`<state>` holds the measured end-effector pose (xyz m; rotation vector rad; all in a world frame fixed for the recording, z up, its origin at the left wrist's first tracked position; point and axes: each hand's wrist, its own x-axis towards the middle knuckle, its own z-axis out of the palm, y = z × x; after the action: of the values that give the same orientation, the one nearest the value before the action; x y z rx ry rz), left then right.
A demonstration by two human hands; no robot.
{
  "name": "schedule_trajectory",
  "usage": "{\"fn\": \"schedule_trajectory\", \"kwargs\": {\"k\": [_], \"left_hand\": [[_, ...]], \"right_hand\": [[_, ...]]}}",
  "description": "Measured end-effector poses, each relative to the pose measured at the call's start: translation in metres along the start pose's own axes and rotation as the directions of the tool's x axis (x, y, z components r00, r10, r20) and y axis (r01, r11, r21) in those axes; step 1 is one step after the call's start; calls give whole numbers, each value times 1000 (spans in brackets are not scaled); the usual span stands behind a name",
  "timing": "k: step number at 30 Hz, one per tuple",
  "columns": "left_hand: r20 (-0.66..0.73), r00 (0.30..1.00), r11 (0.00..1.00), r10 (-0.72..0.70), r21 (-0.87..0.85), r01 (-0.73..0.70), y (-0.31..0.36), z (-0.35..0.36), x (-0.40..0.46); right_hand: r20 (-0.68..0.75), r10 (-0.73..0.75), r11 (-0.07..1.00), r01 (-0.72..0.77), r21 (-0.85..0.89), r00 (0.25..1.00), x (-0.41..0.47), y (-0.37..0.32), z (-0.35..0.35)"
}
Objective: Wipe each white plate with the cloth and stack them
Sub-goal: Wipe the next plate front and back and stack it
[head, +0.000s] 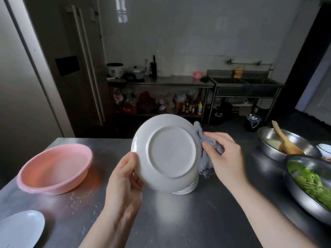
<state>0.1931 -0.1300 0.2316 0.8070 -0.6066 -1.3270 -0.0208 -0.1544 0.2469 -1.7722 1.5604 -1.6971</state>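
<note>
Above the middle of the steel table [179, 221], the left hand [125, 178] grips a white plate [165, 153] by its lower left rim, tilted up with the underside facing the camera. At the plate's right edge the right hand [223, 156] clutches a grey cloth [206, 154] against the rim. Just behind and below sits a stack of plates [186, 190]. A pink basin [55, 167] stands to the left, another white plate [19, 228] at the near left corner, and a steel bowl of greens [308, 183] to the right.

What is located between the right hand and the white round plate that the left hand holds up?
In the head view, the grey cloth lies between the right hand and the plate.
</note>
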Motion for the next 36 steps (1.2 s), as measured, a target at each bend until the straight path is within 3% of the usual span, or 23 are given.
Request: {"fn": "schedule_trajectory", "kwargs": {"k": [7,11,12,16,21,27,31,34,36], "left_hand": [[49,995,989,82,120,-87,-9,9,-11],[58,978,962,202,177,-209,-6,10,-11],[70,972,954,226,187,-235,-4,9,-11],[120,958,931,258,235,-280,-2,10,-13],[157,961,937,228,233,-261,-6,8,-12],[70,985,962,155,216,-167,-4,3,-7],[-35,997,990,70,121,-65,0,-3,0],[-71,997,1000,-5,-23,3,1,-2,3],[-90,995,994,-41,-104,32,-2,1,6]], "right_hand": [[183,-178,969,204,-138,967,11,-48,20],[342,-339,899,409,-155,876,-8,-60,32],[350,-355,895,423,-139,867,-7,-59,31],[168,-220,954,248,-169,961,5,-55,25],[314,-469,845,523,-115,826,-25,-63,39],[199,-173,978,191,-78,965,6,-37,28],[61,4,1000,-2,-32,998,-6,-2,15],[-20,-17,1000,16,-14,1000,-48,13,22],[-40,-131,991,129,-39,991,-75,10,33]]}}
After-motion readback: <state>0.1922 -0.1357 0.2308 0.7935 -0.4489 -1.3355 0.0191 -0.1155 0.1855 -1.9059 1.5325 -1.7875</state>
